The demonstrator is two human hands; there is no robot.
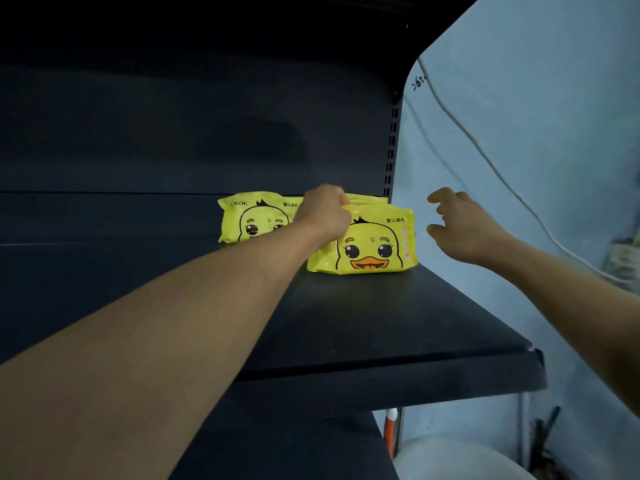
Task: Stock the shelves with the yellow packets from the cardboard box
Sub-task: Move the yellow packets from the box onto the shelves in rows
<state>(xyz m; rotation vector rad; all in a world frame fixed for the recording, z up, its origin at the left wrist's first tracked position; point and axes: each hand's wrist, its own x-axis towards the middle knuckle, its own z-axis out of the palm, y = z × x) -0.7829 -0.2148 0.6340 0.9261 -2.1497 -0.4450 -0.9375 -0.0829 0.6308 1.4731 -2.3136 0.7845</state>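
A person's two bare forearms reach forward toward a dark metal shelf (363, 317), seen from a camera on their head. Three yellow packets printed with a cartoon duckling face stand upright near the shelf's right end, deep in toward the back panel.

The front packet (375, 249) stands nearest the viewer, its duck face with an orange beak fully showing. The left hand (323, 211) is at this packet's top left corner, fingers curled over the upper edge and gripping it; the forearm crosses in front of the packet's left side. Just behind it, a second packet (367, 199) shows only as a thin yellow strip along the top, touching or almost touching the front one; which cannot be told. A third packet (247, 218) stands to the left and further back, partly hidden by the left wrist, with a brand name in its top left corner.

The right hand (464, 230) hovers in the air just to the right of the front packet, clear of it, fingers loosely spread and slightly bent, holding nothing.

To the right of the shelf is a pale blue wall (536, 133) with a white cable (485, 154) running diagonally down it. A lower shelf (311, 445) shows beneath. The cardboard box is out of view.
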